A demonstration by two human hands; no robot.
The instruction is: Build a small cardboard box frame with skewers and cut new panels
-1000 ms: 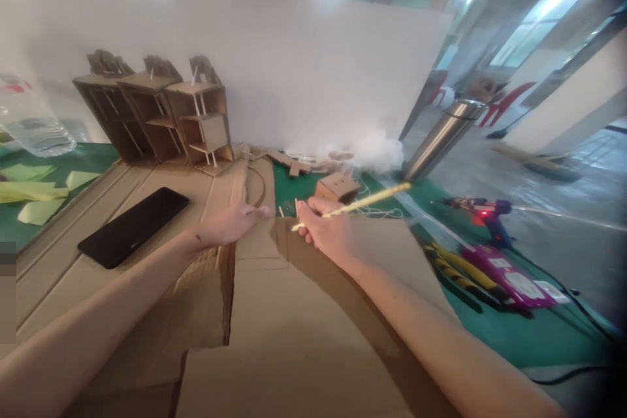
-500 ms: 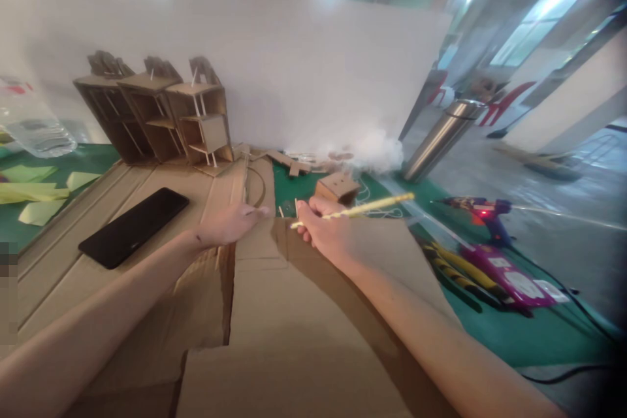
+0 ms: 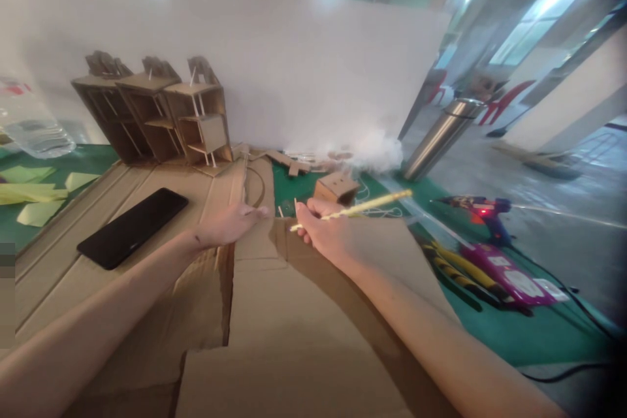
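Note:
My right hand (image 3: 321, 225) is closed around a yellow pencil (image 3: 377, 201), its lower end slanting down to the cardboard. A thin pale stick (image 3: 295, 204) shows beside the fingertips; whether the fingers touch it I cannot tell. My left hand (image 3: 232, 223) rests with its thumb stretched toward the right hand, lying on a smaller cardboard piece (image 3: 257, 248). Part of its fingers is hidden. Beneath both hands spreads a large cardboard sheet (image 3: 294, 326), with the right arm's shadow across it.
A black phone (image 3: 133, 228) lies on cardboard at left. Cardboard shelves (image 3: 157, 121) stand behind it. A small cardboard box (image 3: 337, 188) sits beyond my right hand. To the right are a steel flask (image 3: 441, 140), a lit glue gun (image 3: 482, 212), yellow-black pliers (image 3: 465, 277) and a purple box (image 3: 514, 277).
The upper end of the pencil has shifted very slightly left and down in my right hand. My left hand stays in place.

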